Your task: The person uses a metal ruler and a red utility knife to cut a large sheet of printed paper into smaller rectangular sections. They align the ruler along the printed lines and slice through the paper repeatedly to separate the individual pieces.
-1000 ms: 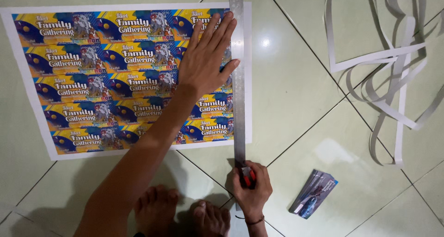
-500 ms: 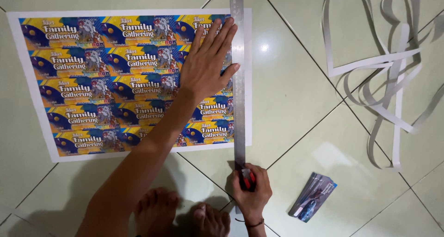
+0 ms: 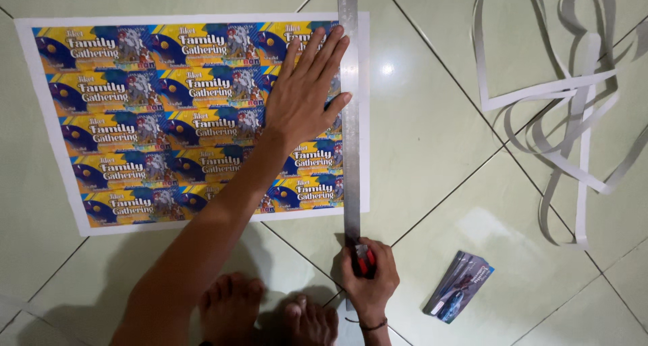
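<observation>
Two bare hands work over a tiled floor (image 3: 432,143) in the head view. The left hand (image 3: 307,93) lies flat with fingers spread wide, pressing on a printed sheet (image 3: 169,123) of rows of colourful tickets and touching the edge of a long metal ruler (image 3: 349,116) that runs along the sheet's right margin. The right hand (image 3: 368,278) sits below the sheet at the ruler's near end, fingers curled tight around a red-handled cutter (image 3: 364,259), its tip against the ruler. Bare feet (image 3: 270,312) show at the bottom edge. Right of that hand, apart from it, lies a small stack of cut tickets (image 3: 460,295). Curling white paper strips (image 3: 560,116) lie well apart at the upper right.
</observation>
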